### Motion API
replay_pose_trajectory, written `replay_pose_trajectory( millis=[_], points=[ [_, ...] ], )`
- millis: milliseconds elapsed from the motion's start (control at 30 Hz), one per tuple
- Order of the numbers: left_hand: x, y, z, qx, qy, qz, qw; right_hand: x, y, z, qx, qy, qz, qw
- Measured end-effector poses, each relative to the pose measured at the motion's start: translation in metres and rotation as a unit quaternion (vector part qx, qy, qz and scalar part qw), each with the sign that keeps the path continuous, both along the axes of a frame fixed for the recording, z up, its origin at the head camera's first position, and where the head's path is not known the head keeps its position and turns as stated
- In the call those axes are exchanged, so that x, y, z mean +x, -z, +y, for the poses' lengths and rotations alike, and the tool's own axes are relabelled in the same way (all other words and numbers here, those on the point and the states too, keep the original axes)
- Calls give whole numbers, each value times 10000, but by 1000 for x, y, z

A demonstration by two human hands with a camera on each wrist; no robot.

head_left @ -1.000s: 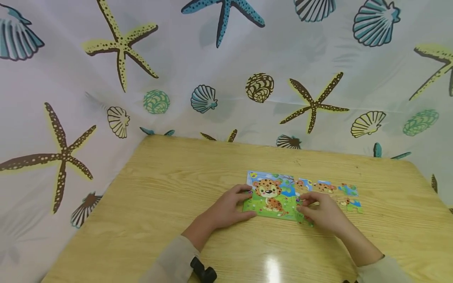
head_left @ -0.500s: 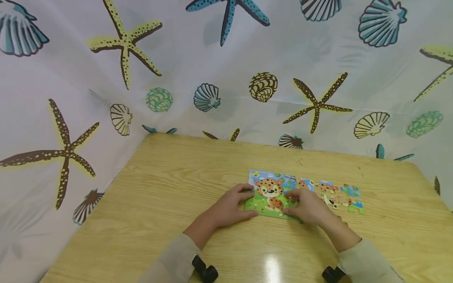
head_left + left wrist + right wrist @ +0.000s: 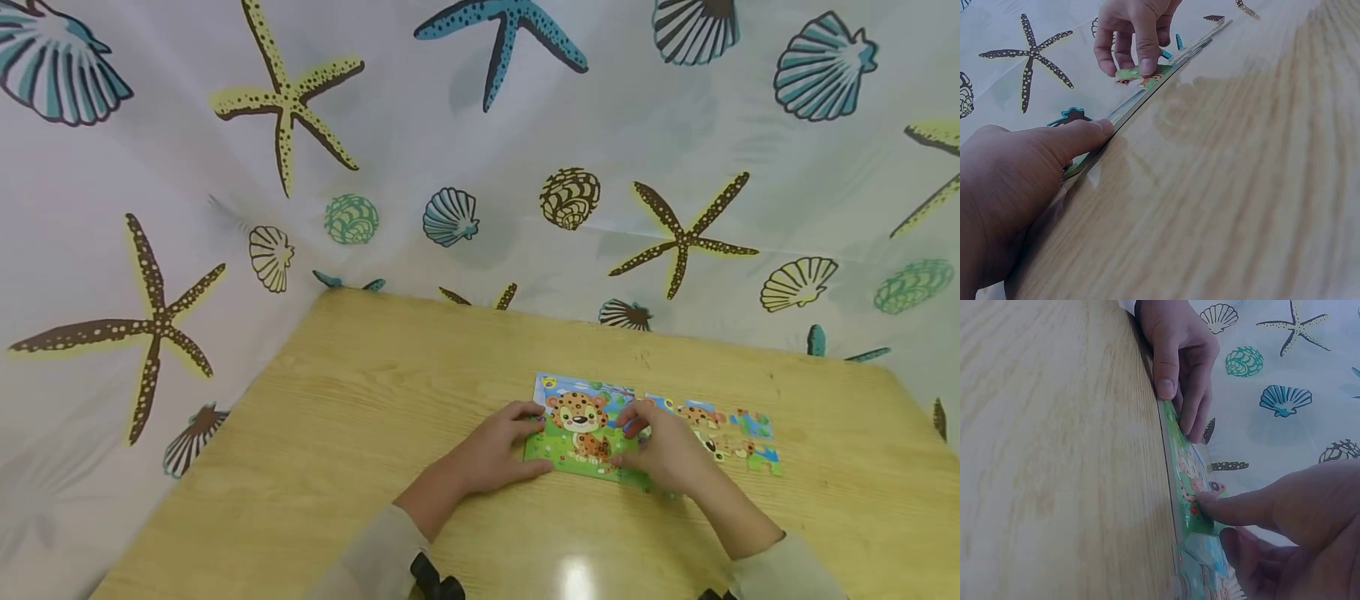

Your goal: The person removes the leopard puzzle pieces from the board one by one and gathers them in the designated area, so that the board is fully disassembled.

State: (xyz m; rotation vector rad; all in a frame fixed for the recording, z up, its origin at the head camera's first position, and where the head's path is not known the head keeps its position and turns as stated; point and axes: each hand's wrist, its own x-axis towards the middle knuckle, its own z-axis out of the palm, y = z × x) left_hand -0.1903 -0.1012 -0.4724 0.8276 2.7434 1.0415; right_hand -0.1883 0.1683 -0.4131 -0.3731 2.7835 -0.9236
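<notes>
A jigsaw puzzle board [image 3: 557,448] with a spotted leopard cub picture lies flat on the wooden table. My left hand [image 3: 498,450] holds the board's left side, its thumb at the near corner and its fingertips along the left edge. Over the board's right part, my right hand [image 3: 667,450] pinches a puzzle piece [image 3: 1155,76] between thumb and fingers. That piece is mostly green with orange and red bits. In the left wrist view it sits tilted, just over the board's surface. The right hand covers part of the board's right side in the head view.
Several loose puzzle pieces [image 3: 752,423] lie right of the board, some partly behind the right hand. The wooden table [image 3: 390,375] stretches left and in front. A white curtain [image 3: 495,275] printed with starfish and shells hangs along the back and left.
My right hand has moved left from the board's right edge onto its right part, then shifted slightly. The left hand stays at the board's left side. The head view has tilted a little.
</notes>
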Motion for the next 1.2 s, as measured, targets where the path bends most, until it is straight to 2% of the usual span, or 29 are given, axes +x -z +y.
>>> replay_pose_trajectory(
  millis=[133,267,433,567,833,1200],
  points=[
    [-2,-2,1,-29,-51,-35,10000,2,-3,7,-308,-27,220,9993],
    [0,-4,3,1,15,-135,9999,6,1,15,-1032,0,-11,9947],
    [0,-4,4,5,59,-91,9999,9,2,26,-2053,72,-556,9771],
    [-2,-3,3,-14,-4,-32,10000,9,3,36,-2475,122,-849,9651],
    [-2,-3,2,2,5,-45,10000,16,3,60,-2691,335,-1042,9569],
    [0,-4,3,-12,-72,-16,10000,28,9,89,-2540,634,-959,9603]
  ],
)
